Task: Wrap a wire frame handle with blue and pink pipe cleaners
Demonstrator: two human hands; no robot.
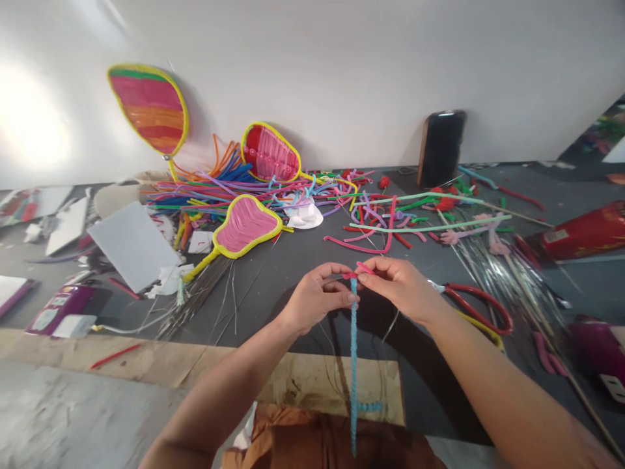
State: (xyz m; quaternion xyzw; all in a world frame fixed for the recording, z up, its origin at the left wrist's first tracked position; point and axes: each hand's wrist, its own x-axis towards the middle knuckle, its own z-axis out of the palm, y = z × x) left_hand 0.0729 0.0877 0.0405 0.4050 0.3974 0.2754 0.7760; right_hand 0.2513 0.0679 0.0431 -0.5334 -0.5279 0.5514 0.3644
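Note:
My left hand [325, 296] is closed, thumb and fingers pinching the top of a twisted blue pipe cleaner stem [354, 365] that hangs straight down toward my lap. A pink pipe cleaner [364, 267] crosses the top of that stem, and my right hand [393, 283] is closed on it between thumb and fingertips. Both hands meet just above the dark table. A short blue twisted piece juts sideways from the stem's lower part. Beyond my fingers lie bent pink pipe cleaners [359, 246] and pale green ones [430, 227].
Red-handled scissors [481, 303] lie right of my right hand, beside a spread of thin metal wires [517, 286]. A phone [442, 150] leans on the wall. Yellow-rimmed pink shapes [247, 227] and a pile of coloured pipe cleaners [209, 189] cover the left back.

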